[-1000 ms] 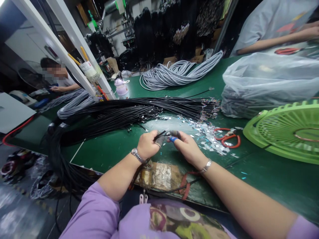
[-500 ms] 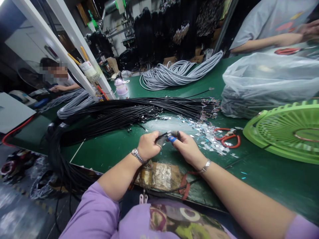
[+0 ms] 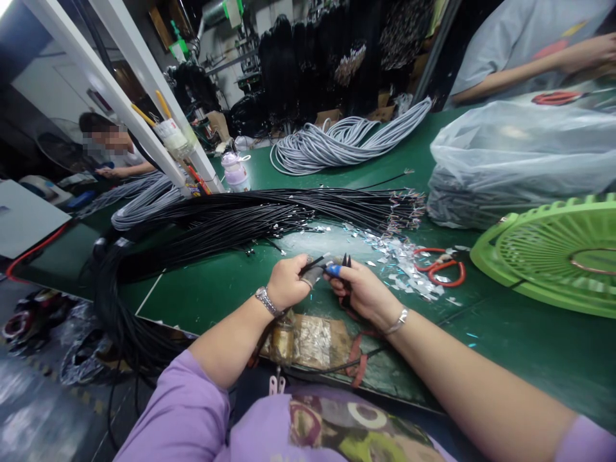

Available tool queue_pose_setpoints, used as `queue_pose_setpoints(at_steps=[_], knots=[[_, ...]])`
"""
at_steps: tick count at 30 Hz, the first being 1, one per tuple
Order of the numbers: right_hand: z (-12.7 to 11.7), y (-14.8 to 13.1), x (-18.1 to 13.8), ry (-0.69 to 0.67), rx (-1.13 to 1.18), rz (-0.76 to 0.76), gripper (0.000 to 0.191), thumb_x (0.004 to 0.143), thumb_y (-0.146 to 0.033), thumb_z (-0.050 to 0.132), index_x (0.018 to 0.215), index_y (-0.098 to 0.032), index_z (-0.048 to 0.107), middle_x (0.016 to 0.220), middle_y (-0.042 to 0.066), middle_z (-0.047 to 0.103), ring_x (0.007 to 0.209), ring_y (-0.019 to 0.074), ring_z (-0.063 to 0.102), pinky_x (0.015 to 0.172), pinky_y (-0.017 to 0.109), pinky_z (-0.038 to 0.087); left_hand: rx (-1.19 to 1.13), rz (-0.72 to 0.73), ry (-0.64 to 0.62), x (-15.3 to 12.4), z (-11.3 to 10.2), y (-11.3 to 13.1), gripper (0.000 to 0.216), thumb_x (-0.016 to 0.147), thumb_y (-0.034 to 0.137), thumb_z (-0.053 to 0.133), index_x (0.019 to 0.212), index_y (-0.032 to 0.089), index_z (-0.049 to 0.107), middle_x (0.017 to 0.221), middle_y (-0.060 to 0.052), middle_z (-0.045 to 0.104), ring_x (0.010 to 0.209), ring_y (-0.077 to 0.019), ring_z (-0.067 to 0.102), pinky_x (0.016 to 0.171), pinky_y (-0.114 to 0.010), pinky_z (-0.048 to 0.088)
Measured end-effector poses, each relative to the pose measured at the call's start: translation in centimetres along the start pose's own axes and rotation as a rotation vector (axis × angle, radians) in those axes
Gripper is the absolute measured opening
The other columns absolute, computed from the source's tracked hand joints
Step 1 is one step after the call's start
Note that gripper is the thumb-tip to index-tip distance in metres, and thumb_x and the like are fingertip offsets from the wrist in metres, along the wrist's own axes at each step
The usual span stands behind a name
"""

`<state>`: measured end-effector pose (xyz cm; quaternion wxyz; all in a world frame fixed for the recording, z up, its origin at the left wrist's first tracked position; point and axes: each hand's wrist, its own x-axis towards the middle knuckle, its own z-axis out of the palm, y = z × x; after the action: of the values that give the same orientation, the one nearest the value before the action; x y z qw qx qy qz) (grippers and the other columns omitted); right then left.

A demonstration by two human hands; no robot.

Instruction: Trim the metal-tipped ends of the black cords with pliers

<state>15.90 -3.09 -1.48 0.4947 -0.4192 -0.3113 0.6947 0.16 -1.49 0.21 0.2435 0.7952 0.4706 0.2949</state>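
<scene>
Pinching a black cable [image 3: 312, 263] in closed left hand [image 3: 287, 282], gripping a cutter [image 3: 346, 261] in closed right hand [image 3: 366, 290], working at nine o'clock from red scissors [image 3: 440, 269] on bench [image 3: 216, 289].

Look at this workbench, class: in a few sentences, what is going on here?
A person in purple sleeves pinches the end of a thin black cable in the left hand, while the right hand grips a small dark-tipped tool beside it. A big bundle of black cables and silvery scraps lie on the green table.
</scene>
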Motion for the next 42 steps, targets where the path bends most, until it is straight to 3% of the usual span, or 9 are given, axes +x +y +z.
queue_pose_setpoints(at_steps=[5,10,16,21,25,28,33,39,42], knots=[[0.2,0.1,-0.4,0.023,-0.063,-0.118,0.033,0.052,-0.034,0.078,0.071,-0.019,0.055,0.045,-0.009,0.044,0.041,0.0056,0.032,0.04,0.02,0.022,-0.061,-0.02,0.005,0.2,0.0,-0.2,0.015,0.078,0.028,0.06,0.067,0.018,0.058,0.06,0.001,0.054,0.056,-0.0114,0.043,0.055,-0.023,0.031],[0.0,-0.1,-0.5,0.015,-0.159,-0.16,0.03,0.056,-0.038,0.077,0.066,-0.019,0.056,0.043,-0.008,0.044,0.04,0.0058,0.032,0.039,0.021,0.021,-0.238,-0.008,-0.046,0.4,-0.2,-0.3,0.021,0.079,0.036,0.06,0.072,0.017,0.063,0.064,0.0,0.059,0.059,-0.0112,0.048,0.058,-0.023,0.037],[-0.8,-0.4,0.1,-0.151,-0.034,-0.072,0.024,0.053,-0.03,0.078,0.063,-0.017,0.06,0.051,-0.004,0.053,0.04,0.0049,0.035,0.039,0.02,0.021,-0.596,-0.188,-0.26,0.8,-0.5,-0.3,0.041,0.07,0.055,0.066,0.069,0.015,0.057,0.048,0.005,0.048,0.04,-0.006,0.038,0.042,-0.02,0.03],[-1.1,-0.5,0.1,-0.311,0.022,0.023,0.02,0.053,-0.027,0.075,0.06,-0.016,0.059,0.049,-0.004,0.05,0.038,0.0046,0.034,0.038,0.021,0.02,-0.732,-0.3,-0.417,0.9,-0.6,-0.4,0.051,0.06,0.061,0.073,0.069,0.015,0.053,0.043,0.007,0.046,0.034,-0.0038,0.034,0.036,-0.019,0.023],[-0.9,0.0,0.1,-0.151,-0.106,-0.085,0.028,0.062,-0.041,0.072,0.069,-0.018,0.056,0.06,-0.002,0.056,0.04,0.0048,0.032,0.039,0.022,0.023,-0.801,-0.37,-0.333,1.4,-0.6,-0.8,0.057,0.054,0.065,0.074,0.071,0.015,0.052,0.042,0.008,0.044,0.033,-0.003,0.032,0.033,-0.018,0.019],[-1.1,0.4,0.3,-0.036,-0.416,-0.234,0.032,0.076,-0.052,0.058,0.077,-0.021,0.056,0.065,0.0,0.059,0.045,0.0094,0.04,0.043,0.024,0.033,-0.843,-0.399,-0.242,1.7,-0.7,-1.2,0.058,0.055,0.067,0.072,0.073,0.015,0.052,0.041,0.009,0.042,0.031,-0.0025,0.028,0.032,-0.017,0.016],[-2.1,0.5,0.9,0.042,-0.921,-0.524,0.035,0.084,-0.045,0.049,0.106,-0.02,0.059,0.088,0.009,0.068,0.082,0.0242,0.063,0.075,0.038,0.049,-0.806,-0.358,-0.13,1.7,-0.4,-1.2,0.056,0.058,0.061,0.074,0.083,0.016,0.051,0.043,0.01,0.045,0.031,-0.0032,0.03,0.031,-0.016,0.019],[-2.6,0.9,1.5,0.052,-0.819,-0.585,0.033,0.079,-0.034,0.055,0.108,-0.02,0.062,0.097,0.008,0.07,0.089,0.0239,0.064,0.082,0.039,0.05,-0.665,-0.227,-0.066,1.4,0.4,-1.0,0.046,0.057,0.049,0.079,0.078,0.015,0.056,0.063,0.004,0.057,0.044,-0.0038,0.043,0.042,-0.018,0.036],[-2.7,0.9,1.5,0.029,-0.79,-0.604,0.03,0.077,-0.034,0.058,0.104,-0.021,0.065,0.094,0.006,0.07,0.081,0.0219,0.063,0.076,0.037,0.051,-0.612,-0.145,-0.011,1.4,0.5,-1.3,0.041,0.06,0.046,0.078,0.076,0.014,0.058,0.066,0.003,0.059,0.055,-0.007,0.049,0.054,-0.021,0.042]])
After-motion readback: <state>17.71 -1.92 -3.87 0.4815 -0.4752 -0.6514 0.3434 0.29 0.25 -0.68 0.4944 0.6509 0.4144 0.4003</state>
